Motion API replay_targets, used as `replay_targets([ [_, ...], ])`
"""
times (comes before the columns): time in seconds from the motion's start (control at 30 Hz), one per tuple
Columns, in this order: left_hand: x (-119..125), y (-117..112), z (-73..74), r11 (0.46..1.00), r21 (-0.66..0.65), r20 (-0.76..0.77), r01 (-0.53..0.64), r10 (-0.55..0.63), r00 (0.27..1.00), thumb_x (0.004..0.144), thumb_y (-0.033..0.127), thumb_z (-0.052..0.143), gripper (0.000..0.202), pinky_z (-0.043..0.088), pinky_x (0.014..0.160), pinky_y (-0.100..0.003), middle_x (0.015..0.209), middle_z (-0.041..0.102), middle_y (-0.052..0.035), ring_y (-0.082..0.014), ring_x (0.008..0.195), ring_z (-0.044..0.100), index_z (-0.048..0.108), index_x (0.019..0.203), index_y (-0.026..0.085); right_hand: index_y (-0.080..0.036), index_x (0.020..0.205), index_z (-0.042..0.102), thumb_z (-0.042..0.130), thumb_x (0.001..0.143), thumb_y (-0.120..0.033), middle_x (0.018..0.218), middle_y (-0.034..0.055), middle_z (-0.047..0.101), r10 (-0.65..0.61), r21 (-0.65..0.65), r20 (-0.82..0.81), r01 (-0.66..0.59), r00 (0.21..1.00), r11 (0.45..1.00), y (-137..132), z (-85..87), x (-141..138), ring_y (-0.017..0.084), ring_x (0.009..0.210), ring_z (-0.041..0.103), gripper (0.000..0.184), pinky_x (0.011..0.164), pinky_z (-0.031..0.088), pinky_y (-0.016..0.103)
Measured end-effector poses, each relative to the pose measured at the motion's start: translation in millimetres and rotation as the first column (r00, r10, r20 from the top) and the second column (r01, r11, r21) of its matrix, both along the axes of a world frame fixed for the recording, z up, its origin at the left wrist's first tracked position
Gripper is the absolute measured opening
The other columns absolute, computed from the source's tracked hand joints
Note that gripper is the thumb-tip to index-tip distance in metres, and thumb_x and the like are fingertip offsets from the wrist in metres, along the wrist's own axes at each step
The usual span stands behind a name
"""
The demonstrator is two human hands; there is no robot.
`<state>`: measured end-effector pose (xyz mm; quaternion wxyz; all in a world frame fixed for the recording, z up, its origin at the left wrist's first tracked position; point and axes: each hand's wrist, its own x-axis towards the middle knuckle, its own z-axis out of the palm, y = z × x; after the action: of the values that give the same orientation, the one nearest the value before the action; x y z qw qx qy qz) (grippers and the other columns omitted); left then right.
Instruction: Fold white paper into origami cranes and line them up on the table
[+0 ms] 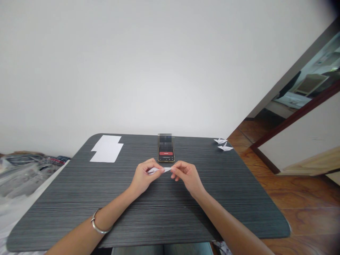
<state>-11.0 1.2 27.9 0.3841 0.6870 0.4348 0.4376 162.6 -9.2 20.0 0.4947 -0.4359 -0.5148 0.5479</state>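
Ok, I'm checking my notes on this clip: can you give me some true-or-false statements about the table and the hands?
The left hand and right hand both pinch one folded paper. True.
The phone lies at the near edge of the table. False: it lies just beyond the hands.
Flat white sheets lie far left. True.
The paper figures rest on the sheets. False: they sit at the far right corner.

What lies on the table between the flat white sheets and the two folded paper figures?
In the head view, a phone sits between the sheets and the figures; otherwise bare table.
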Motion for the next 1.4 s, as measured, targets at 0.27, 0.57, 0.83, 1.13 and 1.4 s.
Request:
replay_targets([
  [0.27,-0.5,0.4,-0.1,1.000,0.005,-0.025,0.011,-0.011,1.000,0.071,0.025,0.063,0.013,0.033,0.053,-0.022,0.060,0.051,0.0007,-0.0107,0.056,0.046,0.067,0.065,0.014,-0.017,0.065,0.062,0.063,0.073,-0.026,0.076,-0.0002,0.051,0.004,0.119,0.046,-0.009,0.999,0.993,1.2,-3.1,2.4,0.009,0.056,0.054,0.012,0.043,0.042,0.019],
  [0.57,-1.3,1.8,-0.9,0.998,-0.058,0.015,0.018,-0.018,1.000,0.071,0.026,0.063,0.014,0.031,0.053,-0.022,0.058,0.050,0.0015,-0.0102,0.055,0.044,0.066,0.064,0.014,-0.017,0.064,0.062,0.060,0.076,-0.025,0.075,0.0003,0.050,-0.027,0.180,0.066,0.015,0.997,0.983,0.0,-2.1,1.3,0.009,0.057,0.051,0.014,0.043,0.041,0.018],
  [0.83,0.3,1.5,-0.9,0.975,-0.211,0.143,0.068,-0.039,0.989,0.069,0.027,0.064,0.016,0.029,0.050,-0.021,0.055,0.047,0.0036,-0.0078,0.049,0.038,0.063,0.061,0.014,-0.018,0.067,0.061,0.062,0.073,-0.026,0.071,-0.0006,0.051,0.015,0.114,-0.036,-0.011,0.999,0.993,1.7,-2.2,0.4,0.010,0.060,0.051,0.010,0.045,0.041,0.018],
  [1.13,1.5,0.9,-0.9,0.968,-0.242,0.159,0.063,-0.024,0.987,0.068,0.027,0.065,0.017,0.027,0.047,-0.021,0.053,0.044,0.0043,-0.0069,0.047,0.037,0.063,0.060,0.013,-0.017,0.063,0.063,0.062,0.074,-0.024,0.070,-0.0005,0.051,-0.034,0.154,-0.044,0.041,0.998,0.987,-0.4,-3.1,-1.2,0.009,0.058,0.047,0.013,0.046,0.039,0.019],
  [1.4,2.3,-0.1,-0.5,0.957,-0.282,0.178,0.067,-0.017,0.984,0.068,0.029,0.064,0.018,0.026,0.046,-0.021,0.052,0.043,0.0047,-0.0068,0.046,0.035,0.062,0.060,0.013,-0.017,0.071,0.064,0.054,0.079,-0.034,0.065,0.0009,0.054,-0.015,0.093,-0.017,0.016,1.000,0.996,1.2,-1.5,0.1,0.012,0.061,0.051,0.021,0.049,0.042,0.021],
])
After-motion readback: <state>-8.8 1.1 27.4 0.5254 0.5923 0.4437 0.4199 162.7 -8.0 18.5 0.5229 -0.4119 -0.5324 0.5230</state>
